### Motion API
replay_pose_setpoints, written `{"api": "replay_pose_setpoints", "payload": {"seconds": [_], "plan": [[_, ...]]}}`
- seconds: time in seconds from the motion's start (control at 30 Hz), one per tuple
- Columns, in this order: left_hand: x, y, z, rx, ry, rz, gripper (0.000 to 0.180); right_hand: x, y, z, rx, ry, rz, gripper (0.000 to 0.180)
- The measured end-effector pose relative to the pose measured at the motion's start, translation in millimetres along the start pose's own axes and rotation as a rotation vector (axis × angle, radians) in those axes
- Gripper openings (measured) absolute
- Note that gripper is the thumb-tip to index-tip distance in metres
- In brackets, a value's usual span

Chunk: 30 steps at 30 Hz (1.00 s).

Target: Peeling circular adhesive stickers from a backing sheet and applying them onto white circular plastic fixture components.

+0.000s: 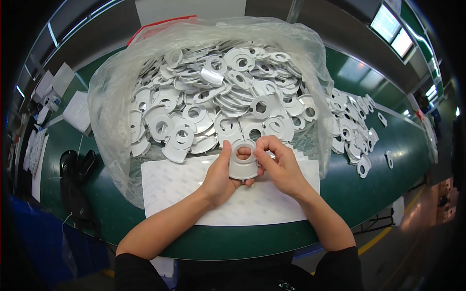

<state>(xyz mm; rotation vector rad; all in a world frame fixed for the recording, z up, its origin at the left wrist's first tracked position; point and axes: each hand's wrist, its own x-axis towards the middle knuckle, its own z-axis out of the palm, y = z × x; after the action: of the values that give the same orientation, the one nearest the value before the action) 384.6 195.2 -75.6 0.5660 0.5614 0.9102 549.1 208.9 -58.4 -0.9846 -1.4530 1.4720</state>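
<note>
My left hand [219, 175] holds a flat white plastic ring part [242, 166] with a round hole, thumb along its left edge and fingers behind it. My right hand [279, 165] pinches the part's upper right rim with thumb and forefinger. Both hands hover over a white sheet [194, 186] lying on the green table [369, 186]. Just beyond the hands sits a big clear plastic bag [114, 97] heaped with several identical white ring parts [218, 102].
A second pile of white ring parts [352, 128] lies on the table to the right. A black object [75, 169] rests at the left, with white sheets and boxes [77, 111] behind it. The table's front edge curves just below my forearms.
</note>
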Motion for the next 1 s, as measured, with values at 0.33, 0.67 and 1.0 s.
{"api": "replay_pose_setpoints", "payload": {"seconds": [0.33, 0.67, 1.0], "plan": [[-0.8, 0.8, 1.9, -0.007, 0.022, -0.006, 0.060, 0.1, 0.2, 0.1, 0.015, -0.006, 0.007, 0.013], [-0.6, 0.6, 0.9, -0.006, 0.014, -0.007, 0.059, -0.2, 0.9, 1.0, 0.008, 0.001, 0.001, 0.013], [-0.3, 0.4, 0.7, -0.019, 0.011, -0.001, 0.058, -0.4, 0.3, 4.3, -0.028, 0.033, -0.063, 0.010]]}}
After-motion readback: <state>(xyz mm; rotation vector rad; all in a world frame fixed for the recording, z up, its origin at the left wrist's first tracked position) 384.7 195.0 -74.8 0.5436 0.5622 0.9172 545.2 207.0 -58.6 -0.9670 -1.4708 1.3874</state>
